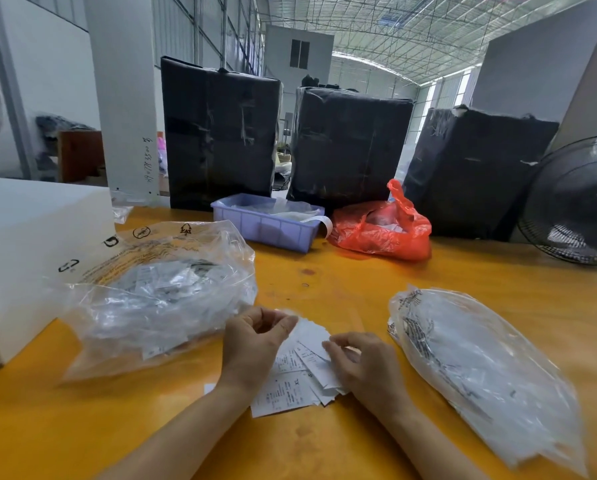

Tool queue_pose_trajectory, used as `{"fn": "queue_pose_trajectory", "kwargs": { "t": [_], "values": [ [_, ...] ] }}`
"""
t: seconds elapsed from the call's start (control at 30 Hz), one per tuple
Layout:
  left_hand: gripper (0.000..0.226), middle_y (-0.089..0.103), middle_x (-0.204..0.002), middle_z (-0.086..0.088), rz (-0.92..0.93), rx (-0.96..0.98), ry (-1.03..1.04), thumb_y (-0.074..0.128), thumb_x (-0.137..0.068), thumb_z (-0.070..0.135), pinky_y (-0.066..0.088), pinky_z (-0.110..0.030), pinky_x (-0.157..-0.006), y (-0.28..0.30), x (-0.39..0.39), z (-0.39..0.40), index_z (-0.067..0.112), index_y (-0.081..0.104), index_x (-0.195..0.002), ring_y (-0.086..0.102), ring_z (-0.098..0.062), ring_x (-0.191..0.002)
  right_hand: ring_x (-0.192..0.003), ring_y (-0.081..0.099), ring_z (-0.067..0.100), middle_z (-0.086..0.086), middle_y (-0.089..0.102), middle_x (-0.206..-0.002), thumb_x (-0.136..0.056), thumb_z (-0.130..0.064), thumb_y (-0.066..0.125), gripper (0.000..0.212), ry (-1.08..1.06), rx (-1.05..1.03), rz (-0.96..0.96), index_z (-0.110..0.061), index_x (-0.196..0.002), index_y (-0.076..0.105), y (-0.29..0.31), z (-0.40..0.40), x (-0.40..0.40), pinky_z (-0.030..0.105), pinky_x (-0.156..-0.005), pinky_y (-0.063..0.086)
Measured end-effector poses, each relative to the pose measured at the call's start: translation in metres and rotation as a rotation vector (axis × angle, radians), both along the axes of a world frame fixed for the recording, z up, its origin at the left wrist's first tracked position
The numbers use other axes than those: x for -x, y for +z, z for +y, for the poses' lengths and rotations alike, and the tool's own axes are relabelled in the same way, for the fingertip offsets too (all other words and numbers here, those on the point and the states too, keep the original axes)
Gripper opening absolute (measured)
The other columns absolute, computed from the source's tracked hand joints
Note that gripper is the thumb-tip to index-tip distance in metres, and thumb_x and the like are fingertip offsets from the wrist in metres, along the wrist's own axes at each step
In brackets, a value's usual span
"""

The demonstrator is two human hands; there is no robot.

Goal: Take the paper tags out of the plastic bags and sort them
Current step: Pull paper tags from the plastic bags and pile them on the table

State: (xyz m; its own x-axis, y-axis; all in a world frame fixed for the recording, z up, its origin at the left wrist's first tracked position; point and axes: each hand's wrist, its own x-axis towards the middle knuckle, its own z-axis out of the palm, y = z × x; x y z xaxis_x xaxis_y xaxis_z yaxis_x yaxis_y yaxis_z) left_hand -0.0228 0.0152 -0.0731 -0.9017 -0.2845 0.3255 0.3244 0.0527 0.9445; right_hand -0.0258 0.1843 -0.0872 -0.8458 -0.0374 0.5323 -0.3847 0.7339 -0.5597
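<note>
Tags mid-sort, held between two hands over the tabletop.

Left of the grip lies the full plastic bag; the left hand pinches the top corner of a paper tag, the right hand curls on the loose tag pile below. Thin, light, slippery slips: take them by an edge. Right of the grip lies a flatter bag; open tabletop beyond.

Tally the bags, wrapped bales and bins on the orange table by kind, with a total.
Clear plastic bags: 2, left, right
Red plastic bag: 1
Black film-wrapped bales: 3, at
Lilac plastic bin: 1
Total: 7
</note>
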Motion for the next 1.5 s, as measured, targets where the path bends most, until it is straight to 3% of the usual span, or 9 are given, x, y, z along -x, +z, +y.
{"fn": "queue_pose_trajectory", "kwargs": {
  "t": [0.1, 0.17, 0.37, 0.47, 0.57, 0.73, 1.03, 1.27, 1.5],
  "values": [
    [0.015, 0.063, -0.06, -0.002, 0.014, 0.017, -0.035, 0.077, -0.075, 0.01, 0.047, -0.013, -0.054, 0.0, -0.001, 0.002, 0.01, 0.066, -0.065, 0.057, -0.005, -0.055, -0.099, 0.059, 0.008, -0.005, 0.071, -0.103, -0.076, -0.04, 0.074, 0.034, 0.002, -0.111, -0.046, -0.018, -0.102, 0.073, 0.0, -0.001, 0.001, 0.028, -0.089, 0.045],
    [0.015, 0.064, -0.061, -0.003, 0.018, 0.028, -0.043, 0.077, -0.075, 0.01, 0.048, -0.014, -0.054, 0.0, 0.0, 0.002, 0.01, 0.066, -0.066, 0.057, -0.006, -0.056, -0.102, 0.059, 0.012, -0.004, 0.071, -0.104, -0.077, -0.04, 0.073, 0.034, -0.005, -0.148, -0.043, -0.018, -0.104, 0.072, 0.001, -0.002, 0.0, 0.035, -0.092, 0.043],
    [0.012, 0.065, -0.057, 0.003, -0.008, 0.01, -0.062, 0.077, -0.075, 0.01, 0.044, -0.01, -0.051, 0.0, 0.002, 0.003, 0.008, 0.066, -0.07, 0.059, -0.002, -0.053, -0.08, 0.065, 0.023, 0.005, 0.072, -0.08, -0.09, -0.018, 0.061, 0.015, -0.006, -0.141, 0.141, -0.01, -0.088, 0.073, 0.001, -0.003, 0.0, 0.039, -0.076, 0.049],
    [0.01, 0.071, -0.067, 0.0, -0.03, 0.006, -0.071, 0.076, -0.077, 0.013, 0.045, -0.013, -0.051, 0.002, 0.004, 0.002, 0.009, 0.067, -0.075, 0.063, -0.005, -0.056, -0.07, 0.065, 0.018, 0.002, 0.071, -0.076, -0.09, -0.01, 0.06, 0.012, -0.072, 0.082, 0.17, -0.008, -0.085, 0.072, 0.004, -0.002, 0.002, 0.036, -0.064, 0.051],
    [0.008, 0.074, -0.072, 0.005, -0.049, 0.019, -0.09, 0.072, -0.081, 0.014, 0.045, -0.017, -0.053, 0.004, 0.004, 0.003, 0.011, 0.065, -0.078, 0.067, -0.007, -0.061, -0.072, 0.065, 0.014, -0.005, 0.068, -0.075, -0.091, -0.013, 0.058, 0.013, -0.063, 0.395, 0.059, -0.013, -0.083, 0.068, 0.01, 0.0, 0.003, 0.027, -0.063, 0.054],
    [0.009, 0.074, -0.075, 0.0, -0.054, 0.029, -0.139, 0.07, -0.083, 0.013, 0.046, -0.022, -0.057, 0.006, 0.003, 0.003, 0.006, 0.064, -0.085, 0.07, -0.015, -0.067, -0.058, 0.063, 0.0, -0.008, 0.068, -0.068, -0.091, -0.008, 0.057, 0.023, 0.038, 0.644, -0.049, -0.019, -0.072, 0.065, 0.014, -0.001, -0.001, 0.012, -0.052, 0.048],
    [0.011, 0.074, -0.075, -0.002, -0.042, 0.044, -0.181, 0.071, -0.081, 0.011, 0.049, -0.015, -0.054, 0.002, 0.006, 0.004, 0.005, 0.065, -0.086, 0.071, -0.015, -0.068, -0.061, 0.067, 0.004, -0.008, 0.071, -0.064, -0.087, -0.002, 0.06, 0.014, 0.109, 0.761, -0.095, -0.013, -0.079, 0.063, 0.013, 0.001, 0.0, 0.012, -0.052, 0.047],
    [0.025, 0.073, -0.074, -0.01, -0.032, 0.01, -0.185, 0.081, -0.065, 0.008, 0.053, -0.016, -0.061, 0.002, 0.006, 0.008, 0.003, 0.065, -0.084, 0.071, -0.018, -0.069, -0.067, 0.068, 0.006, -0.003, 0.072, -0.072, -0.082, -0.005, 0.069, 0.008, 0.136, 0.756, -0.043, -0.009, -0.077, 0.066, 0.013, 0.002, 0.0, 0.015, -0.059, 0.051],
    [0.028, 0.073, -0.068, -0.001, -0.056, -0.025, -0.197, 0.082, -0.064, 0.003, 0.05, -0.012, -0.06, 0.003, 0.005, 0.004, 0.005, 0.064, -0.085, 0.07, -0.009, -0.067, -0.068, 0.065, 0.007, 0.001, 0.07, -0.076, -0.083, -0.001, 0.066, 0.015, 0.139, 0.764, -0.019, -0.015, -0.08, 0.067, 0.024, 0.002, 0.0, 0.02, -0.056, 0.052]
  ]
}}
